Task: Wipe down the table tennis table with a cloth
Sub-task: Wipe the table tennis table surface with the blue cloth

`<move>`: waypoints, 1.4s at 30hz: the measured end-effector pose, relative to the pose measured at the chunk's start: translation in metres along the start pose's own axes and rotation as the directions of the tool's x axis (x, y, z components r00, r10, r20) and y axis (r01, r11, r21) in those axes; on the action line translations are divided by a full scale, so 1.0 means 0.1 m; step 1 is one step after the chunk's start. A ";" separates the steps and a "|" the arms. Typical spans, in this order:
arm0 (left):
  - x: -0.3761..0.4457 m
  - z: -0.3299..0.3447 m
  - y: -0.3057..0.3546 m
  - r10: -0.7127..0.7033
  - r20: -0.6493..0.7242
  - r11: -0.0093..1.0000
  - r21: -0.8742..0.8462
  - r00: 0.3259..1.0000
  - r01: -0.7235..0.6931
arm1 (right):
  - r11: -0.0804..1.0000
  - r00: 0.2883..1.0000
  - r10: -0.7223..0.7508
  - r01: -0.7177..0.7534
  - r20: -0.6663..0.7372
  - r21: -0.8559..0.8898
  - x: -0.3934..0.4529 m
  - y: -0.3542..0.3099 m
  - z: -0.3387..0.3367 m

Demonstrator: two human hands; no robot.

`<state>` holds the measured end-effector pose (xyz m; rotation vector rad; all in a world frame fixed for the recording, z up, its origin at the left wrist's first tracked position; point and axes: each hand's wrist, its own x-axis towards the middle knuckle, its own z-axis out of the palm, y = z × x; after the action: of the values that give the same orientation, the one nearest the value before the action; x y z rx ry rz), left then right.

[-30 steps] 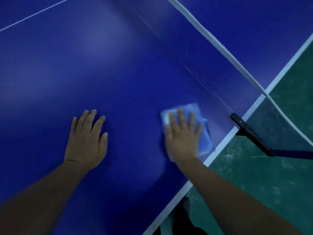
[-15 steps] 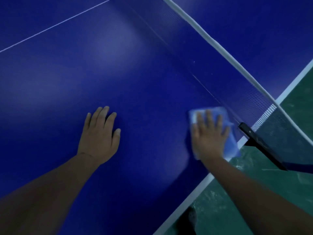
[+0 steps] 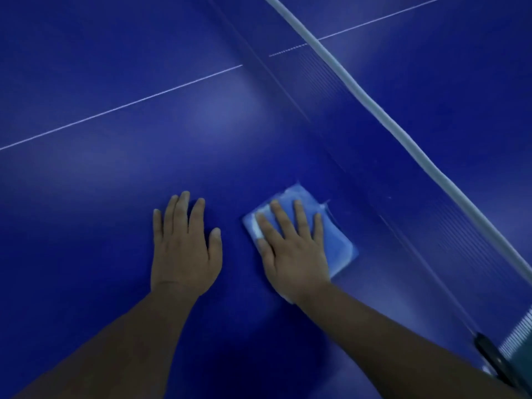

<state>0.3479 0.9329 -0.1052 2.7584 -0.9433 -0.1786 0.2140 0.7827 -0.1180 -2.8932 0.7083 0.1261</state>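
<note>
The dark blue table tennis table point(image 3: 115, 180) fills almost the whole view. A folded light blue cloth point(image 3: 336, 240) lies flat on it, a short way in front of the net. My right hand point(image 3: 293, 249) presses down on the cloth with straight, spread fingers and covers most of its near half. My left hand point(image 3: 184, 249) rests flat on the bare table just left of the cloth, fingers straight.
The net point(image 3: 426, 226) runs diagonally from top centre to the right edge, with a white top band point(image 3: 374, 102). Its black clamp post point(image 3: 492, 355) sits at the lower right. A thin white centre line point(image 3: 129, 103) crosses the table's left half.
My right hand has slid the cloth away from the table's side edge and along the net toward the table's middle. My left hand moved along with it, staying flat.
</note>
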 end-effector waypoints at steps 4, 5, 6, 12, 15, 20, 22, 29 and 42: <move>0.02 0.01 -0.02 0.011 0.040 1.000 -0.013 0.999 -0.011 | 0.998 0.998 -0.053 0.053 -0.021 0.013 0.95 -0.09 -0.07; 0.03 0.01 -0.02 0.013 0.058 1.000 -0.012 0.998 -0.012 | 0.999 0.998 -0.050 0.050 -0.027 0.011 1.25 -0.11 -0.10; 0.05 0.01 -0.03 0.011 0.077 1.000 -0.009 0.997 -0.010 | 0.999 0.999 -0.040 0.041 -0.027 0.012 1.52 -0.13 -0.14; 0.07 0.02 -0.04 0.034 0.095 0.999 0.029 0.995 -0.037 | 0.995 0.993 0.099 -0.097 -0.062 0.035 1.93 -0.40 -0.11; 0.08 0.04 -0.07 0.067 0.060 0.997 0.034 0.996 -0.069 | 0.996 0.999 0.026 -0.023 -0.040 0.087 2.18 -0.75 -0.12; 0.10 0.09 -0.09 0.087 0.034 0.993 0.075 0.996 -0.090 | 0.992 0.998 0.063 -0.063 0.002 0.106 3.43 -1.11 -0.26; 0.10 0.11 -0.10 0.097 0.022 0.992 0.075 0.995 -0.098 | 0.986 0.993 0.121 -0.120 0.000 0.119 3.74 -1.07 -0.30; 0.10 0.11 -0.11 0.107 0.004 0.992 0.062 0.994 -0.107 | 0.931 0.941 0.332 -0.314 -0.070 0.186 3.94 -0.60 -0.42; 0.08 0.01 -0.07 0.057 0.087 0.998 0.025 0.995 -0.060 | 0.871 0.876 0.479 -0.466 -0.055 0.154 2.33 0.22 -0.35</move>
<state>0.3580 0.9327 -0.1085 2.7640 -1.0546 -0.2796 0.4112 0.6527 -0.1141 -2.5489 1.3774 -0.0004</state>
